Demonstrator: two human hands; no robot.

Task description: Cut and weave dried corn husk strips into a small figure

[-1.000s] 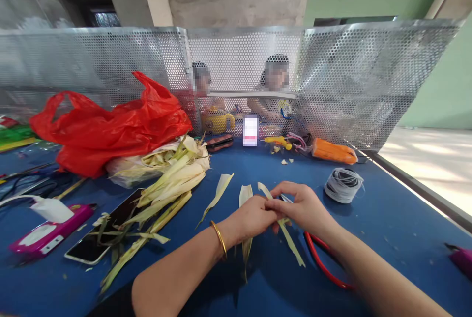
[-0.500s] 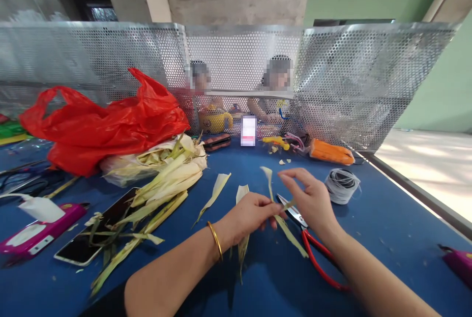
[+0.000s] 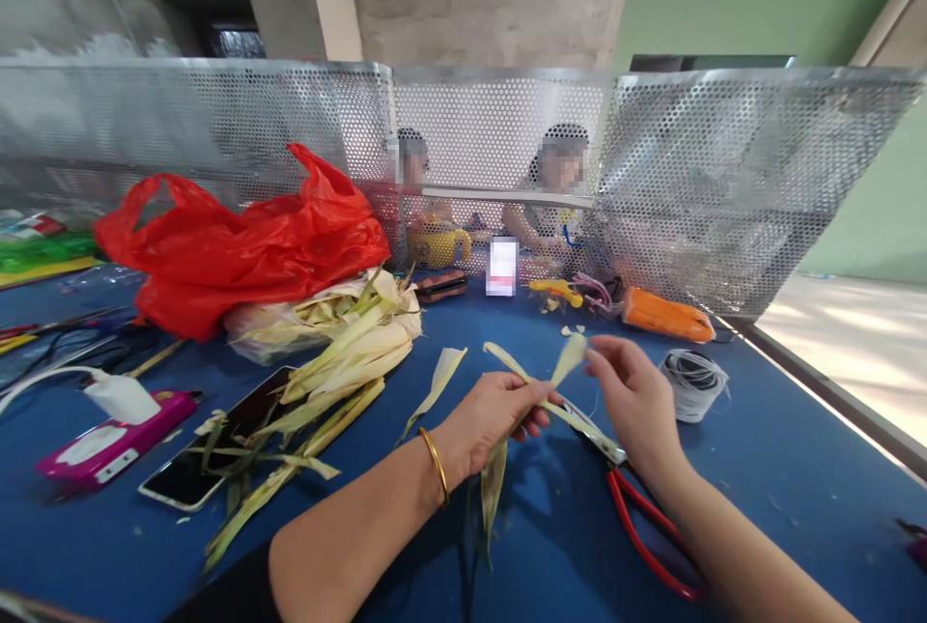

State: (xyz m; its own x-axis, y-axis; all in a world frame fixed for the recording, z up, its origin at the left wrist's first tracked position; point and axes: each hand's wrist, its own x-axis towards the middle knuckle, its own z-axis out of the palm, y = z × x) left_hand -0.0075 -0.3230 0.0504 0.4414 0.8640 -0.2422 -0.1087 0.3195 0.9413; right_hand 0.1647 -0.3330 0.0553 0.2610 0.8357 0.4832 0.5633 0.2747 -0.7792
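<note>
My left hand (image 3: 498, 413), with a gold bangle on the wrist, is closed on a bundle of pale corn husk strips (image 3: 494, 480) that hang down from it over the blue table (image 3: 760, 468). My right hand (image 3: 635, 398) pinches the end of one husk strip (image 3: 569, 355) and holds it up and away to the right of the left hand. Red-handled scissors (image 3: 637, 517) lie on the table just under my right wrist. A loose husk piece (image 3: 438, 380) lies left of my left hand.
A pile of corn husks (image 3: 340, 333) and a red plastic bag (image 3: 238, 246) sit at the left. A phone (image 3: 207, 454) and a pink device (image 3: 108, 439) lie nearer. A coil of wire (image 3: 693, 374) and an orange tool (image 3: 666, 316) are at the right. A perforated metal screen (image 3: 724, 169) stands behind, with two people beyond it.
My right hand has drawn apart from the left, up and to the right, peeling one husk strip away from the bundle. The camera view shifted slightly.
</note>
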